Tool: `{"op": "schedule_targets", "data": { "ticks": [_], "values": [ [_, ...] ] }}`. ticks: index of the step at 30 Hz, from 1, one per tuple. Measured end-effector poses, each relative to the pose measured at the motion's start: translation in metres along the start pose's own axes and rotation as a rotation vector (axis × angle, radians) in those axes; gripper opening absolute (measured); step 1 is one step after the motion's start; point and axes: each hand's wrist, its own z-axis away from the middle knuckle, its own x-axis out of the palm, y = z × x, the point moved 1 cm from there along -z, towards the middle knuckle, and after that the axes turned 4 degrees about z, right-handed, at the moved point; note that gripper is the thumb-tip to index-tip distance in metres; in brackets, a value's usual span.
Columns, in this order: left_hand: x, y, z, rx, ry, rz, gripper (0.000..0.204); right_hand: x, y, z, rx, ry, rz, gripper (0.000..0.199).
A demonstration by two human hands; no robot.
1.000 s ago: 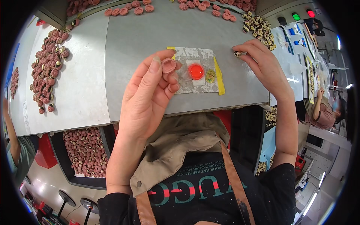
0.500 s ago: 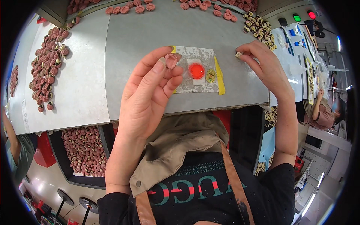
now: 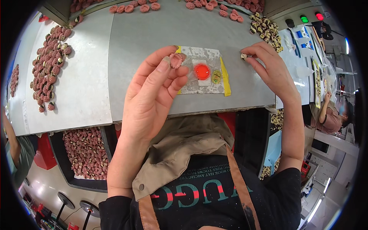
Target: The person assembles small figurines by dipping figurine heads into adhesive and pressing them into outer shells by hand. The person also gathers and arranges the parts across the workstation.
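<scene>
Between the thumb and fingers of my left hand [image 3: 147, 90] is a small pink bumpy shell [image 3: 176, 60], its hollow side showing. My right hand [image 3: 273, 73], off to the right above the grey table, pinches a small cream-and-dark piece [image 3: 243, 56] between thumb and fingertip. Between the two hands lies a speckled pad [image 3: 199, 90] with yellow tape along its sides. On it sit a small round dish of bright red-orange stuff [image 3: 202, 71] and an oval yellow-green sticker [image 3: 216, 76].
Several loose pink shells [image 3: 144, 8] lie along the far edge. A heap of cream-and-dark pieces [image 3: 265, 28] is at the far right. Assembled pink pieces [image 3: 48, 65] spread on the left; more fill a black bin [image 3: 85, 153] below. Other people [image 3: 330, 117] are at both sides.
The pink shell has turned slightly in my left fingers, so its hollow looks rounder. My right hand has barely moved, and both hands keep their holds.
</scene>
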Motion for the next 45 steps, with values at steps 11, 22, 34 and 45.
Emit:
{"op": "schedule_targets", "data": {
  "ticks": [11, 22, 34, 45],
  "values": [
    [-0.004, -0.002, -0.002, -0.034, -0.038, 0.015, 0.037, 0.005, -0.043, -0.002, -0.033, 0.129, -0.124, 0.019],
    [0.001, 0.006, 0.004, -0.019, 0.006, -0.092, 0.038, 0.03, -0.083, -0.02, -0.169, 0.149, -0.09, 0.021],
    [0.013, 0.014, 0.006, -0.078, 0.008, -0.174, 0.032, 0.017, -0.109, -0.028, -0.096, 0.417, -0.638, 0.024],
    [0.02, 0.005, 0.005, 0.03, 0.036, -0.22, 0.027, 0.019, -0.112, -0.032, -0.184, 0.461, -0.396, 0.021]
  ]
}}
